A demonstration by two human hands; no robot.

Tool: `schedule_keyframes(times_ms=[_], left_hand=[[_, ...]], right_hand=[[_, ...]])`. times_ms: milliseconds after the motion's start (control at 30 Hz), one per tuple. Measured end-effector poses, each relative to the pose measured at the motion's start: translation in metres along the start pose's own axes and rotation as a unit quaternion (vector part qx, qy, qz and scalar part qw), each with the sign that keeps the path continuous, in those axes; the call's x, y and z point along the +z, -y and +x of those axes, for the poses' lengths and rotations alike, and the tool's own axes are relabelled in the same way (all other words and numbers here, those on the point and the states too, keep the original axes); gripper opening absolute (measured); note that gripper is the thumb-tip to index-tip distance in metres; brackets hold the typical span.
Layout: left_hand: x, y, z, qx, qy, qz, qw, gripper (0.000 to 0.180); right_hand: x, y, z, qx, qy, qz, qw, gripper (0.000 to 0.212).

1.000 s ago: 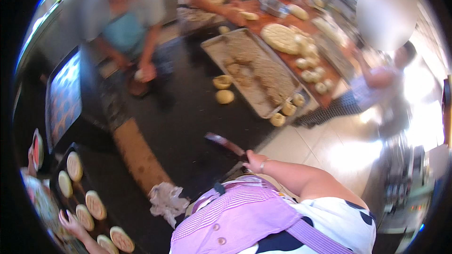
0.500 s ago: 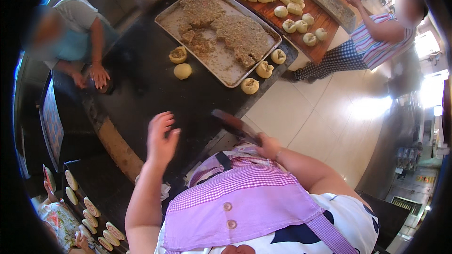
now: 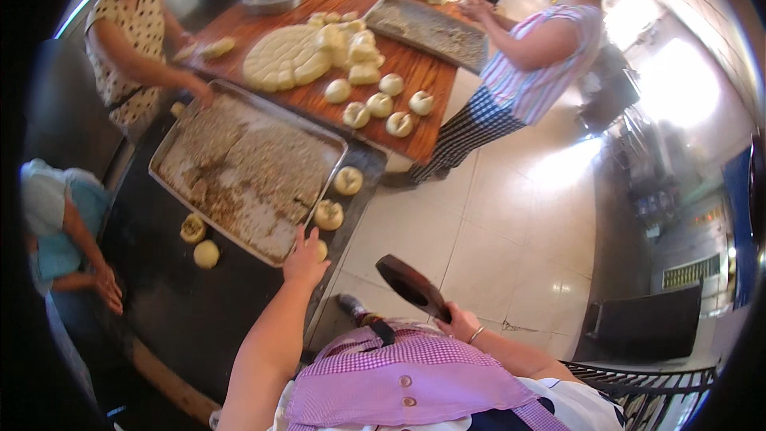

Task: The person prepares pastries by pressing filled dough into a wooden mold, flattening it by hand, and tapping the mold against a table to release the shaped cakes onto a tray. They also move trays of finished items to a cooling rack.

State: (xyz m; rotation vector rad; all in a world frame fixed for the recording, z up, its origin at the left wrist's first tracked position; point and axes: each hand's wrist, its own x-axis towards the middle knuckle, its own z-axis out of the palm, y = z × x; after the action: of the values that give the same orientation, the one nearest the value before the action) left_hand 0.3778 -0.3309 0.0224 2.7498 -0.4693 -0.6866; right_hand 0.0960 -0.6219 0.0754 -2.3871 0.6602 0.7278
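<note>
My left hand (image 3: 304, 262) reaches over the dark worktop at the near right corner of the filling tray (image 3: 255, 258). Its fingers are spread around a filled dough ball (image 3: 322, 251), which they partly hide. I cannot make out a closed grip. My right hand (image 3: 458, 324) is closed round the end of a dark wooden paddle-shaped pastry mould (image 3: 408, 283), held out over the floor. Crumbly brown filling (image 3: 275, 161) covers much of the tray. Two more filled dough balls, one (image 3: 329, 215) nearer and one (image 3: 349, 180) farther, sit along its right side.
An opened dough ball (image 3: 192, 228) and a smooth one (image 3: 206, 254) lie left of the tray. Beyond, a wooden table (image 3: 227, 66) bears cut dough (image 3: 287, 56), several balls and a long tray (image 3: 427, 29). Co-workers stand at left, far left and far right. A railing (image 3: 654, 383) is near right.
The view has swung to the right and farther out. My left hand has gone from above the bare worktop to the dough ball by the tray corner. My right hand still holds the mould.
</note>
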Motion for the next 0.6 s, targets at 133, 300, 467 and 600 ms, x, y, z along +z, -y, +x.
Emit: schedule_keyframes(times_ms=[133, 300, 467, 600], left_hand=[[-0.001, -0.011, -0.001, 0.044, 0.037, 0.094, 0.994, 0.083], [0.003, -0.011, -0.003, 0.002, 0.035, 0.068, 0.997, 0.066], [0.005, -0.009, 0.004, -0.020, 0.060, -0.002, 0.998, 0.054], [0.022, 0.018, -0.009, 0.038, -0.013, -0.014, 0.999, 0.051]], right_hand=[[-0.004, -0.004, 0.007, 0.011, 0.033, -0.006, 0.999, 0.055], [0.000, 0.003, 0.032, -0.034, 0.066, -0.034, 0.997, 0.057], [-0.003, 0.022, 0.045, -0.066, 0.057, -0.035, 0.996, 0.057], [0.001, 0.044, 0.047, -0.081, 0.037, -0.027, 0.996, 0.058]])
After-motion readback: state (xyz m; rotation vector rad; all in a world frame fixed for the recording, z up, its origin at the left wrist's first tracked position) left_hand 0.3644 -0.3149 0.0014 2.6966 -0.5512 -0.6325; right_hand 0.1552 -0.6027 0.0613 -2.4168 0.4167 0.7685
